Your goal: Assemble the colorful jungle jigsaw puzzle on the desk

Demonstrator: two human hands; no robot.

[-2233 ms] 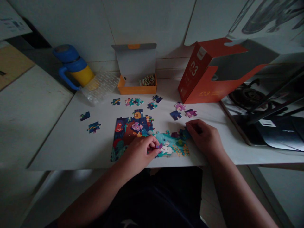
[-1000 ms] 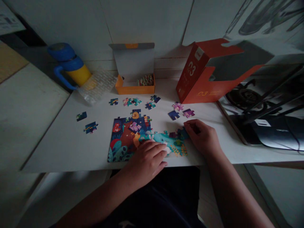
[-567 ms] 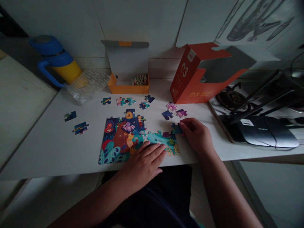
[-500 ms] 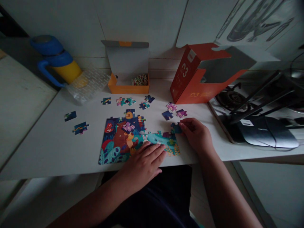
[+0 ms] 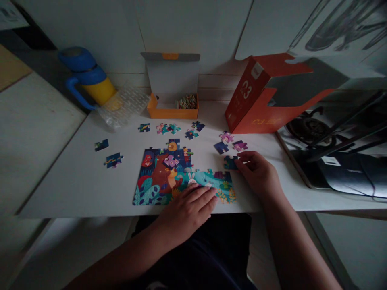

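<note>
A partly joined jigsaw puzzle (image 5: pixel 154 177) with forest animals lies near the counter's front edge. My left hand (image 5: pixel 189 207) rests flat on its lower middle, fingers stretched out and covering part of the picture. At the upper right of the joined part, my right hand (image 5: pixel 256 173) pinches the right edge of a dark teal puzzle piece (image 5: pixel 230 162) between thumb and index finger. That piece sits just above the puzzle's right end, a narrow gap between them. Beyond it lie a dark blue piece (image 5: pixel 221 148), a pink piece (image 5: pixel 226 137) and a purple piece (image 5: pixel 240 145). A loose purple piece (image 5: pixel 171 161) lies on top of the puzzle.
Several more pieces lie behind the puzzle, with a joined pair (image 5: pixel 114 160) at left. An open orange box (image 5: pixel 172 114) and a larger red box (image 5: pixel 250 104) stand along the wall. A blue-yellow flask (image 5: pixel 96 86) and clear plastic wrap (image 5: pixel 122 106) are left; a stove (image 5: pixel 311 129) is right.
The view has shifted, so everything appears farther right. My right hand has drawn the teal piece slightly up, away from the puzzle's edge. My left hand stays on the puzzle.
</note>
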